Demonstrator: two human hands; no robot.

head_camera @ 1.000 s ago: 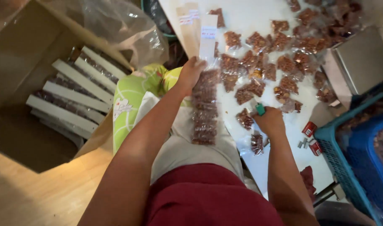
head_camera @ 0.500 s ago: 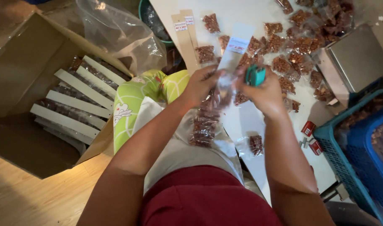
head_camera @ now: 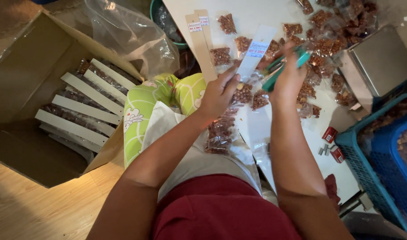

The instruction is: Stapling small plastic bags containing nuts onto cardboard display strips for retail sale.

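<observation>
While both hands meet over the table edge, the scene reads as follows.

Left hand: left hand (head_camera: 219, 93) has its fingers curled shut around the card strip (head_camera: 256, 50), gripping just below the white header, at the point where the snack packets (head_camera: 220, 130) join it.

Right hand: right hand (head_camera: 289, 78) is wrapped closed around a teal stapler (head_camera: 283, 66), whose nose points at the strip's upper part; whether it touches the card cannot be told.

Location of strip: held tilted above the white table (head_camera: 265, 129), header end up and away from the body, with the packet chain hanging down toward the lap.

Handling, judged: the strip appears light. The card header looks stiff but would crease easily; the clear packets are soft, slippery film around brittle brown pieces that may crumble under a squeeze.

Grip point, judged: take the card itself, flat between thumb and fingers near the packet junction. Avoid pinching the film or letting the hanging chain swing.

Loose stock: many single packets (head_camera: 321, 44) lie scattered on the far table; spare card strips (head_camera: 198, 38) lie near its left edge.

Finished stock: a cardboard box (head_camera: 30, 75) at the left holds completed strips in rows.

Other items: a blue basket (head_camera: 377, 151) and a metal box (head_camera: 379, 62) stand at the right; small red boxes (head_camera: 330, 134) lie just beside the basket.
</observation>
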